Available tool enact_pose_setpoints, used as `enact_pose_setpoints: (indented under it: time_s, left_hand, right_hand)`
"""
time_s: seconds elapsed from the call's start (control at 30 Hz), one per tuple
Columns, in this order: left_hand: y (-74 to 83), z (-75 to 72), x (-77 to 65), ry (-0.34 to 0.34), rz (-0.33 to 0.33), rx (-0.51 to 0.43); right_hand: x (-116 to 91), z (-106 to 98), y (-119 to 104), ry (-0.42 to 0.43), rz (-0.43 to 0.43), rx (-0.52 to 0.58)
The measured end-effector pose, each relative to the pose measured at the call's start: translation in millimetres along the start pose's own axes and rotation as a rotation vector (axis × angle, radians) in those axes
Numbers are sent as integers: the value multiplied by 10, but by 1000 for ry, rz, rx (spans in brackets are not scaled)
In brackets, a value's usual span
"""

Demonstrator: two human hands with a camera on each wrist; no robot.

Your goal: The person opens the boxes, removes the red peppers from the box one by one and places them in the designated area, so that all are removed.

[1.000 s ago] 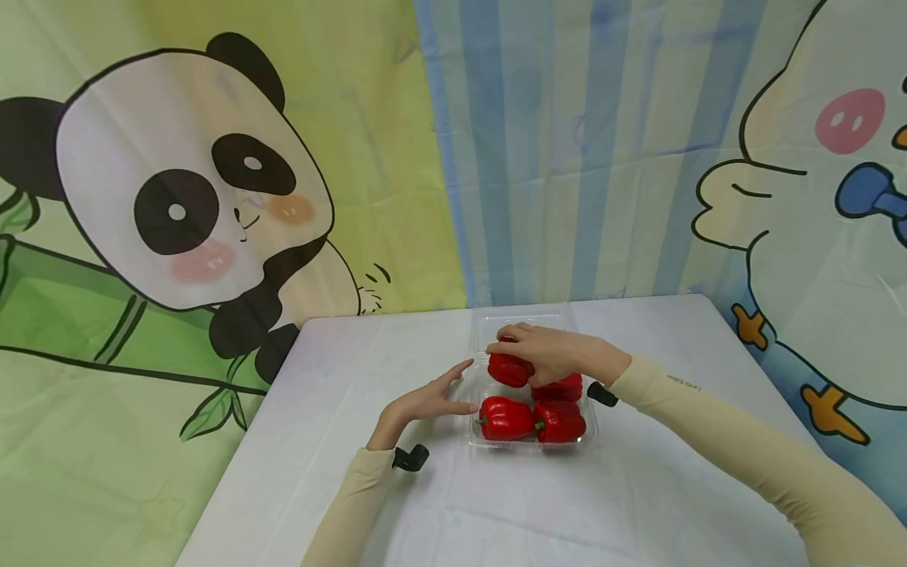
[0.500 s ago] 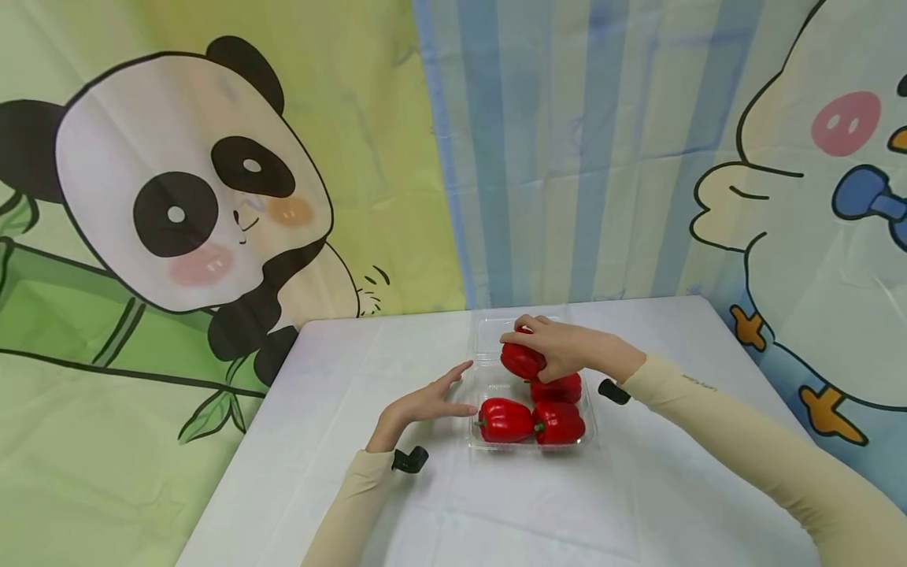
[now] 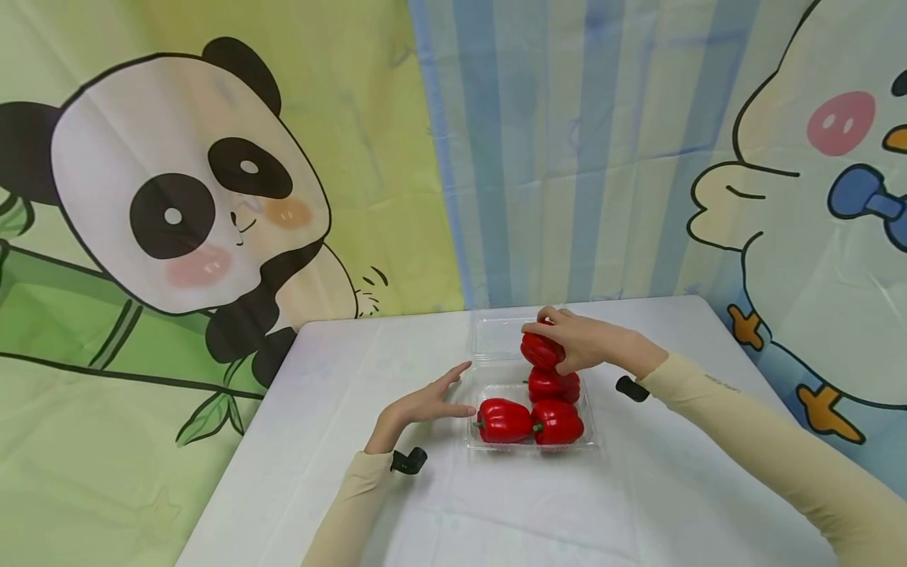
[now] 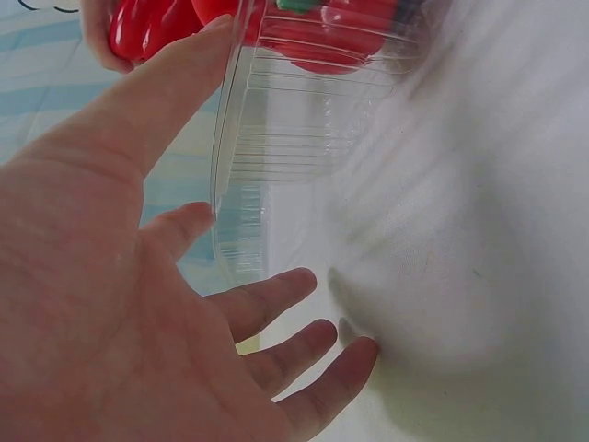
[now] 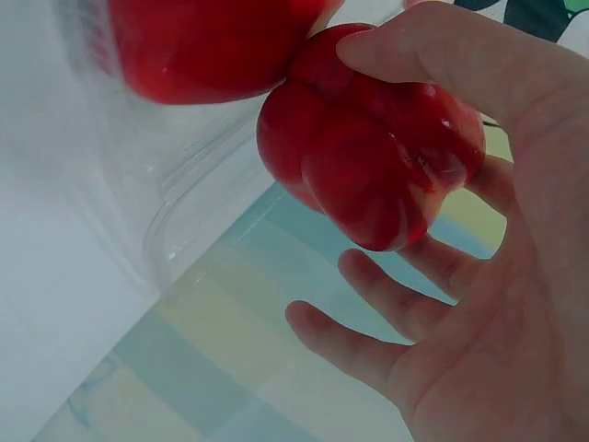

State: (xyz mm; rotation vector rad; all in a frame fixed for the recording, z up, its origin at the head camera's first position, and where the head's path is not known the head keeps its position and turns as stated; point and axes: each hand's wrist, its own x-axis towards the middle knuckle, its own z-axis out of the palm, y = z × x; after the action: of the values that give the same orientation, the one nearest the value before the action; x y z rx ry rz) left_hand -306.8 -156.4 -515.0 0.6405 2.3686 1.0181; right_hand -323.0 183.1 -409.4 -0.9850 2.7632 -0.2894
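In the head view my right hand (image 3: 584, 340) grips a red bell pepper (image 3: 542, 350) above the back right of a clear plastic clamshell box (image 3: 489, 442). The right wrist view shows that pepper (image 5: 368, 147) between thumb and fingers, close to another red pepper (image 5: 207, 46). Three red peppers sit in the box: one at back right (image 3: 554, 386), one at front right (image 3: 557, 422) and one at front left (image 3: 504, 420). My left hand (image 3: 427, 400) is spread at the box's left side. In the left wrist view its thumb (image 4: 175, 83) touches the box rim.
The box's transparent lid (image 3: 496, 337) lies folded back toward the curtain (image 3: 524, 157). A white cloth covers the table (image 3: 354, 370). Black wrist cameras are worn on the left wrist (image 3: 409, 461) and right wrist (image 3: 632, 388).
My right hand has lifted the pepper from the back left of the box and carried it rightward, above the back right pepper. My left hand has stayed in place.
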Motion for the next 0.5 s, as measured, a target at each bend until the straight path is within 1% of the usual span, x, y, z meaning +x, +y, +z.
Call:
enact_pose_setpoints:
  time_s: [0.1, 0.3, 0.5]
  left_hand:
    - [8, 0, -10, 1, 4, 2]
    - [7, -5, -18, 7, 8, 9]
    - [10, -6, -14, 5, 6, 7]
  right_hand:
    - [-38, -4, 63, 14, 17, 10]
    - [-111, -2, 210, 36, 25, -1]
    - [-202, 4, 382, 67, 59, 29]
